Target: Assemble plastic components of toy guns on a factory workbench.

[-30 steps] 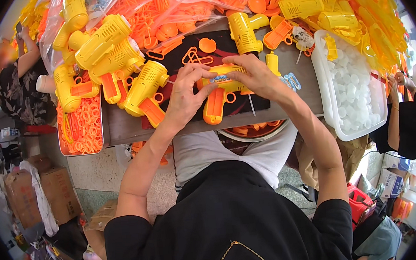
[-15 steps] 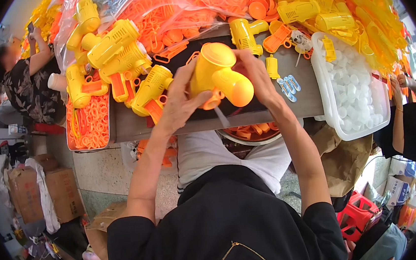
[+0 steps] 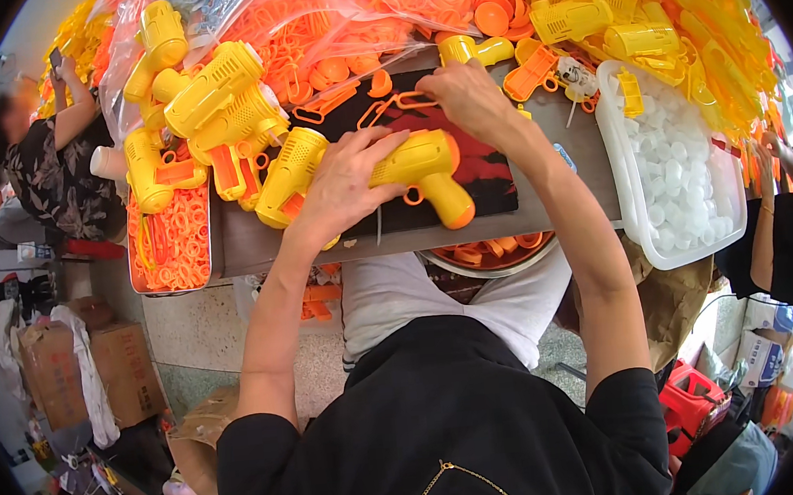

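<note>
My left hand [image 3: 346, 184] is wrapped over the rear of a yellow pistol-shaped toy housing [image 3: 422, 158], which lies tilted at the table's front edge with its orange-ended grip toward me. A small orange ring shows beside that grip. Beyond it, my right hand [image 3: 470, 100] reaches across the table. Its fingers pinch one end of an orange loop-shaped plastic part [image 3: 416, 101]; a similar orange part lies just left of it. A dark mat [image 3: 475, 179] with red patches lies under the housing.
More yellow housings [image 3: 291, 172] crowd the left side. A tray of orange rings [image 3: 169, 239] stands at the left edge, a white tub of white caps [image 3: 673, 176] at the right. Heaps of orange and yellow parts [image 3: 680, 43] fill the back. A metal basin [image 3: 492, 256] sits below the edge.
My right hand has left the housing and moved forward to the orange loop part. My left hand has lowered the housing and turned it, its front now pointing right.
</note>
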### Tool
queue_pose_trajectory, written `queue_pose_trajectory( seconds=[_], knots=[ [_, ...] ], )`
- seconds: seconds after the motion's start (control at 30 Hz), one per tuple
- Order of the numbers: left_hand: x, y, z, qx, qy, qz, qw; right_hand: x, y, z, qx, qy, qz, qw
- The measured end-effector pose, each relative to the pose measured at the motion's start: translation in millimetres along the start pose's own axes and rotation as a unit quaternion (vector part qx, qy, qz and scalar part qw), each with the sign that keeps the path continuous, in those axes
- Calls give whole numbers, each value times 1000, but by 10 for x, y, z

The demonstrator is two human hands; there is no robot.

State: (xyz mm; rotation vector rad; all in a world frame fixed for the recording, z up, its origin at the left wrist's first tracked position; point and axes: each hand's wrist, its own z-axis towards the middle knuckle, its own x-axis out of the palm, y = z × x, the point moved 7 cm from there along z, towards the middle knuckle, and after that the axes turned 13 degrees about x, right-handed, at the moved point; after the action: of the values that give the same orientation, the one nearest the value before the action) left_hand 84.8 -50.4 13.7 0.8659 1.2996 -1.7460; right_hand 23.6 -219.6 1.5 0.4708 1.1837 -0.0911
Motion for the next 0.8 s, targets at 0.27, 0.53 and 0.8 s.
queue_pose_trajectory(
  seconds=[0.27,0.53,0.8],
  knots=[
    [183,298,83,-73,-53,-316,944,-306,-61,-407,170,80,224,956],
    [277,353,188,-111,-36,-325,939,-232,95,-583,199,25,266,943],
    [234,299,227,-96,-64,-284,952,-196,365,-683,153,-86,173,969]
  ],
)
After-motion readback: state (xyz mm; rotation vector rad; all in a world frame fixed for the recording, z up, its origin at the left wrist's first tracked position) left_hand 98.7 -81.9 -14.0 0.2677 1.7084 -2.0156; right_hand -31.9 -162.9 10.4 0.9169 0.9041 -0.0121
